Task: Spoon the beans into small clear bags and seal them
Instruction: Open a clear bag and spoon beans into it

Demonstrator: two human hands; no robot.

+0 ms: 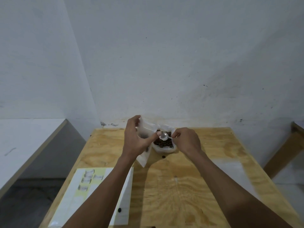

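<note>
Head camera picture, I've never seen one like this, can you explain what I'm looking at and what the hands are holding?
There is no machine here. A camera worn on a person's head looks forward and down, so the two bare arms reach in from the bottom edge. The left hand holds a small clear bag open. The right hand pinches a clear plastic spoon above an open container of dark beans. All this is over a plywood table against a white wall. Nearer, on the left, lies a sheet carrying a few small items, and two loose beans lie on the table.
</note>
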